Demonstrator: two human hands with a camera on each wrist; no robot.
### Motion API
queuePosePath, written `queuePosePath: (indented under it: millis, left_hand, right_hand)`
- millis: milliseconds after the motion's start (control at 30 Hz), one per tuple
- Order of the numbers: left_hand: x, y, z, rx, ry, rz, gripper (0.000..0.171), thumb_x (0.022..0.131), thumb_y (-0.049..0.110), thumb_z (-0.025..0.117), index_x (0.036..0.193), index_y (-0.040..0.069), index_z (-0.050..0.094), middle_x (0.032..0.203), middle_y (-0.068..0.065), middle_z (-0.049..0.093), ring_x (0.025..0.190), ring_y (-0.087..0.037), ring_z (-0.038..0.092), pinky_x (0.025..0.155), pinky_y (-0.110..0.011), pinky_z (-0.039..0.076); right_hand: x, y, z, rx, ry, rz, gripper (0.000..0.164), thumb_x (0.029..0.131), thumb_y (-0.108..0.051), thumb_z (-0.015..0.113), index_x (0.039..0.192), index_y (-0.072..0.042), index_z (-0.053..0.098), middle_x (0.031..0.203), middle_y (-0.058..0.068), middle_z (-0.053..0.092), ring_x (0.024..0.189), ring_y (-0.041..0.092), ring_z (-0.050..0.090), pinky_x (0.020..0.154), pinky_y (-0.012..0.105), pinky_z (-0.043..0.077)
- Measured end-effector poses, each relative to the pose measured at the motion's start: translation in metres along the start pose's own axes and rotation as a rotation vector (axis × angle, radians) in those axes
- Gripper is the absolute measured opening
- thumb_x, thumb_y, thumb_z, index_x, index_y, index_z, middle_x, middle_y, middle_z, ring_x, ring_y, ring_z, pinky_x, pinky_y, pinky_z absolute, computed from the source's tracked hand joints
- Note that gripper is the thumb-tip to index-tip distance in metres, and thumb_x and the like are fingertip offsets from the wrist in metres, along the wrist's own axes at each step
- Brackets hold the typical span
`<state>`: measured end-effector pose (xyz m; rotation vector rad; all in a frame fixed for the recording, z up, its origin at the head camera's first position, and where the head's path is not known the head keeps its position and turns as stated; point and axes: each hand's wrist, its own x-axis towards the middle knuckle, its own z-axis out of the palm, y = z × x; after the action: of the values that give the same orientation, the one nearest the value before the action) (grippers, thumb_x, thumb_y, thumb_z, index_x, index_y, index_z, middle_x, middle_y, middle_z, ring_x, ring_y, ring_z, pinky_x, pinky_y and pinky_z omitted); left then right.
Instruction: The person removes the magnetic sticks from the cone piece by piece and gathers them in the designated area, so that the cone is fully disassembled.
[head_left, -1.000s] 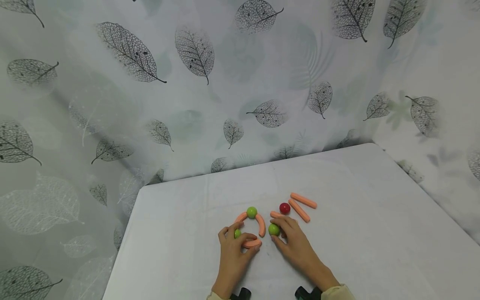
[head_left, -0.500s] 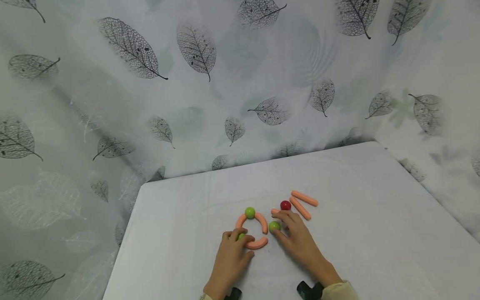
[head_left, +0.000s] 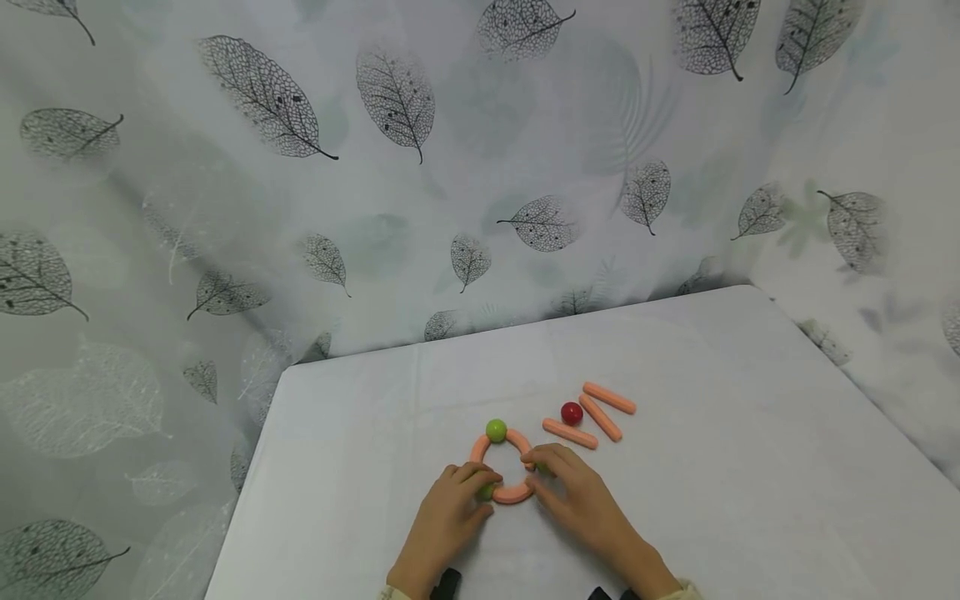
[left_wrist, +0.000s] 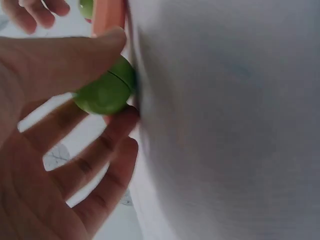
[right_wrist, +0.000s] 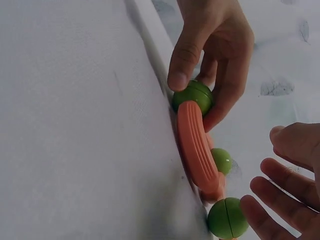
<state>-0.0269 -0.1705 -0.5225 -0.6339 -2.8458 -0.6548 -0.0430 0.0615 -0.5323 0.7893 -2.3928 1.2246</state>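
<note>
On the white table, curved ribbed orange pieces (head_left: pixel 513 495) and green balls form a small ring. One green ball (head_left: pixel 497 431) sits at its far side. With thumb and fingertips, my left hand (head_left: pixel 448 510) pinches a seamed green ball (right_wrist: pixel 192 97) at the ring's near-left corner, against the end of a curved piece (right_wrist: pixel 195 142). At the ring's right side, my right hand (head_left: pixel 573 498) has its fingers loosely extended, one fingertip at another green ball (right_wrist: pixel 227 218). In the head view that ball is mostly hidden by the hand.
Beyond my right hand lie a red ball (head_left: pixel 572 413) and straight orange sticks (head_left: pixel 570 434), two more of them close by to the right. A leaf-patterned curtain (head_left: pixel 465 167) hangs behind and beside the table (head_left: pixel 750 433).
My right hand and its green ball have moved left to the ring, uncovering a straight orange stick. My left hand has shifted slightly left and toward me with its green ball.
</note>
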Motion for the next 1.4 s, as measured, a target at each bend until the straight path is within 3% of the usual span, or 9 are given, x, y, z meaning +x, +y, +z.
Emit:
queuePosePath:
  millis: [233, 467, 633, 900, 1200, 1400]
  left_hand:
    - [-0.006, -0.01, 0.001, -0.081, 0.004, 0.001, 0.043, 0.079, 0.018, 0.089, 0.118, 0.022, 0.073, 0.116, 0.013, 0.074, 0.094, -0.008, 0.06, 0.084, -0.029, 0.055]
    - [-0.01, -0.014, -0.003, -0.155, -0.011, -0.006, 0.038, 0.078, 0.024, 0.09, 0.112, 0.024, 0.074, 0.109, 0.016, 0.074, 0.092, -0.003, 0.06, 0.083, -0.027, 0.055]
    - [-0.011, -0.014, -0.004, -0.167, -0.036, -0.036, 0.038, 0.076, 0.028, 0.091, 0.11, 0.025, 0.075, 0.104, 0.016, 0.073, 0.091, -0.001, 0.06, 0.084, -0.027, 0.055]
    - [-0.011, -0.011, -0.006, -0.158, -0.049, -0.055, 0.033, 0.079, 0.031, 0.09, 0.107, 0.025, 0.075, 0.102, 0.016, 0.07, 0.089, 0.0, 0.059, 0.082, -0.026, 0.054]
    - [-0.01, -0.01, -0.006, -0.139, -0.059, -0.083, 0.029, 0.08, 0.028, 0.091, 0.103, 0.026, 0.073, 0.099, 0.017, 0.067, 0.086, 0.001, 0.055, 0.078, -0.025, 0.052]
    - [-0.009, -0.01, -0.007, -0.129, -0.071, -0.105, 0.03, 0.081, 0.027, 0.09, 0.104, 0.027, 0.072, 0.1, 0.017, 0.067, 0.087, 0.002, 0.054, 0.078, -0.025, 0.052]
  right_hand:
    - [-0.008, -0.008, 0.01, 0.02, -0.028, -0.061, 0.036, 0.085, -0.001, 0.082, 0.117, -0.014, 0.07, 0.121, -0.005, 0.068, 0.105, 0.009, 0.064, 0.094, 0.017, 0.051]
    - [-0.014, -0.008, 0.019, -0.042, -0.126, -0.022, 0.033, 0.087, -0.012, 0.083, 0.117, -0.018, 0.071, 0.124, -0.004, 0.068, 0.116, 0.011, 0.063, 0.095, 0.033, 0.058]
    - [-0.015, -0.006, 0.023, -0.047, -0.146, -0.053, 0.027, 0.088, -0.019, 0.083, 0.113, -0.019, 0.073, 0.12, -0.007, 0.07, 0.116, 0.011, 0.06, 0.096, 0.036, 0.057]
    - [-0.016, -0.004, 0.029, -0.058, -0.128, -0.152, 0.021, 0.087, -0.024, 0.084, 0.106, -0.025, 0.076, 0.104, -0.015, 0.069, 0.105, 0.006, 0.057, 0.091, 0.03, 0.054]
    - [-0.016, -0.006, 0.028, -0.062, -0.154, -0.142, 0.02, 0.09, -0.021, 0.081, 0.11, -0.024, 0.079, 0.095, -0.015, 0.065, 0.09, 0.001, 0.051, 0.078, 0.02, 0.047]
    - [-0.016, -0.007, 0.025, -0.069, -0.152, -0.132, 0.019, 0.09, -0.021, 0.082, 0.108, -0.024, 0.08, 0.093, -0.015, 0.064, 0.087, 0.0, 0.049, 0.075, 0.018, 0.044]
